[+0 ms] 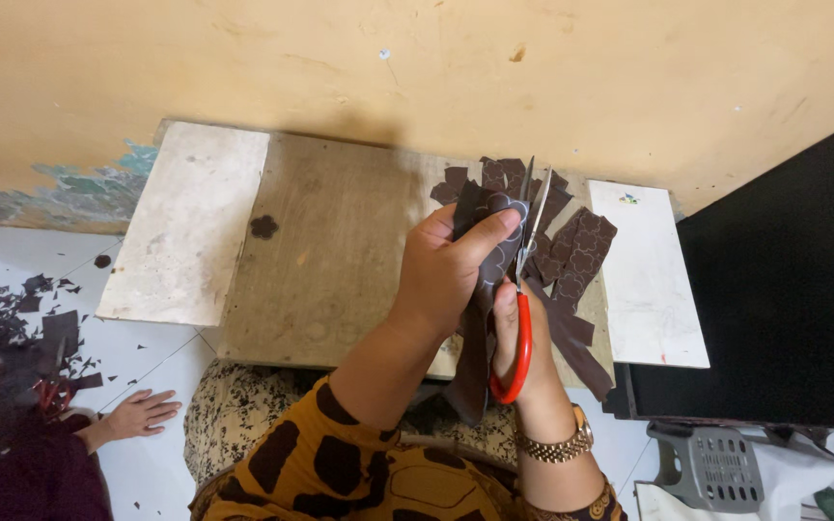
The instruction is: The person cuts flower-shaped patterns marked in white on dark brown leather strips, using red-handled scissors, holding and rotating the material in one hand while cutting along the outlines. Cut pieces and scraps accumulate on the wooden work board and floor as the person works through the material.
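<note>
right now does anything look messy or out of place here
Yes: dark scraps lie strewn over the white floor at left, by another person's hand, and the wall paint there is flaking.

Small dark cutout (264,227) on wooden tabletop (340,260), left of the hands. Dark scraps (12,309) on floor far left. Grey plastic stool (716,468) lower right. Black panel (784,309) right.

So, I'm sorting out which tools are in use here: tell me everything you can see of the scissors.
The scissors have red loop handles, plastic by the look, and slim grey metal blades. They stand nearly upright, tips toward the wall, blades slightly parted around the dark brown patterned fabric piece. The right hand grips the handles from below; the left hand holds the fabric beside the blades, above the wooden board.
</note>
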The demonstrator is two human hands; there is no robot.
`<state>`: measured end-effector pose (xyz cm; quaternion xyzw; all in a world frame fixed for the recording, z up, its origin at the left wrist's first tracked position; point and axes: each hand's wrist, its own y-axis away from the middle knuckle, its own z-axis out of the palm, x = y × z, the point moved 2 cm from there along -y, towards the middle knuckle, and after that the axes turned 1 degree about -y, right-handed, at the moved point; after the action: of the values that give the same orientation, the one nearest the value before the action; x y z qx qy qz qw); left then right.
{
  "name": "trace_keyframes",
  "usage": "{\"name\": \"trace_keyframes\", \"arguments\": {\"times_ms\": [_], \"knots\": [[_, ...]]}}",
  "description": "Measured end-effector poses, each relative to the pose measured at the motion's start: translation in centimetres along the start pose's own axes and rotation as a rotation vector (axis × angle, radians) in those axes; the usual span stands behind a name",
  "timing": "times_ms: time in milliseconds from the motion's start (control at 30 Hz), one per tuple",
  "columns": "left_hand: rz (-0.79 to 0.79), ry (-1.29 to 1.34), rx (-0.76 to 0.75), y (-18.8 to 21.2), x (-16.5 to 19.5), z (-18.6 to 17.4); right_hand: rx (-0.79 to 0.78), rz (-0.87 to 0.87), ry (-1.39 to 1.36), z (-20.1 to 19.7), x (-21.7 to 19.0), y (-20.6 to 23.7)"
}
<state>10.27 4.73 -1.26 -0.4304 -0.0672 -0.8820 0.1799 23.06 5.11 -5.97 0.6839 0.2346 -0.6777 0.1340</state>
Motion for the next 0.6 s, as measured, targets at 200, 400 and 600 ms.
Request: {"name": "trace_keyframes", "arguments": {"times_ms": [200, 400, 600], "knots": [[-0.011, -0.019, 0.024, 0.1, 0.2, -0.2, 0.03, -0.053, 0.079, 0.1, 0.3, 0.0], [0.022, -0.063, 0.011, 0.0, 0.6, -0.5, 0.082, 0.043, 0.115, -0.2, 1.1, -0.3], [0.02, -0.05, -0.009, -0.1, 0.8, -0.7, 0.038, 0.022, 0.057, -0.5, 0.7, -0.1]]}}
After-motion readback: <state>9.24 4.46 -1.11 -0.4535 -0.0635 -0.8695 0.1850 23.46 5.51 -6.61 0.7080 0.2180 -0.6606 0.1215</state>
